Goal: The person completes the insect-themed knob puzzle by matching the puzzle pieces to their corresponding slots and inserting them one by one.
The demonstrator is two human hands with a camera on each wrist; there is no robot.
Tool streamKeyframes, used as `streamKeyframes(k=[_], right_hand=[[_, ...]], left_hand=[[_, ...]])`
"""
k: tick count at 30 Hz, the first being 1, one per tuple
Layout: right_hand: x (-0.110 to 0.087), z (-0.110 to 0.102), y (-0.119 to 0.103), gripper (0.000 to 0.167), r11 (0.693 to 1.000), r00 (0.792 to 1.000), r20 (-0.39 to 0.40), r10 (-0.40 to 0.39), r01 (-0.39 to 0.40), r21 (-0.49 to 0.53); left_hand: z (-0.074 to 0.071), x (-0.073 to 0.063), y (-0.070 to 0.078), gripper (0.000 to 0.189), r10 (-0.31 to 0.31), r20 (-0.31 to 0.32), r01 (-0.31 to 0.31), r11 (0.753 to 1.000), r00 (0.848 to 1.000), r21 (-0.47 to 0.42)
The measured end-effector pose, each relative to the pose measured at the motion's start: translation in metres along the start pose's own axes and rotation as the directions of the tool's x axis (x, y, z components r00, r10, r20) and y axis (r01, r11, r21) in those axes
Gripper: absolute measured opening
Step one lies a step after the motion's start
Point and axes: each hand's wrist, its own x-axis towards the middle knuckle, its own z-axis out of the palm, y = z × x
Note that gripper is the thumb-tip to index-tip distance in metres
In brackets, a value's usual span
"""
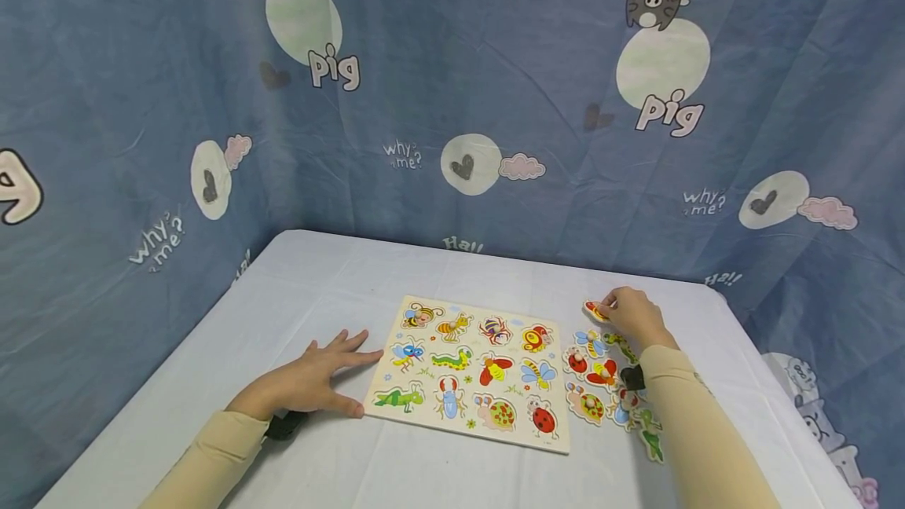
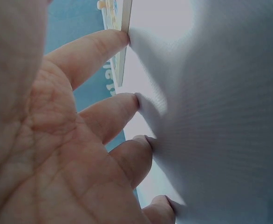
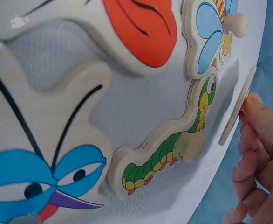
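At the left edge of a wooden insect puzzle board [image 1: 452, 415] my left hand [image 1: 314, 375] lies with its fingers spread. Its index finger and thumb touch the board's side, and the other fingertips press on the white cloth. My right hand [image 1: 632, 316] pinches a red and yellow puzzle piece [image 1: 592, 309] beyond the board's right side. In the right wrist view that piece [image 3: 234, 114] appears edge-on, tilted. Nearest to this hand lie a green caterpillar piece [image 3: 150, 158] with a wooden knob and a blue-winged piece [image 3: 208, 39].
Loose knobbed pieces lie close together right of the board, among them a ladybug [image 1: 577, 361], a snail [image 1: 585, 405] and a green grasshopper [image 1: 650, 438], partly under the right forearm. A white cloth covers the table [image 1: 297, 297]. Behind it hangs a blue printed curtain [image 1: 396, 203].
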Motion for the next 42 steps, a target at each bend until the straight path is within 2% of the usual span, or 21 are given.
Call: streamKeyframes(k=[10, 36, 42], right_hand=[[-0.0015, 0.0, 0.0015, 0.029, 1.0, 1.0, -0.007, 0.029, -0.029, 0.008], [-0.0045, 0.0023, -0.0019, 0.035, 0.999, 0.999, -0.018, 0.03, -0.029, 0.021], [-0.0031, 0.0019, -0.0002, 0.033, 0.997, 0.999, 0.013, 0.048, -0.049, 0.064]], left_hand=[[-0.0016, -0.0019, 0.001, 0.091, 0.022, -0.006, -0.022, 1.0, 1.0, -0.002], [0.0009, 0.0009, -0.0013, 0.092, -0.013, -0.002, 0.013, 1.0, 1.0, -0.002], [0.0005, 0.0006, -0.0007, 0.092, -0.012, -0.006, 0.012, 1.0, 1.0, 0.003]])
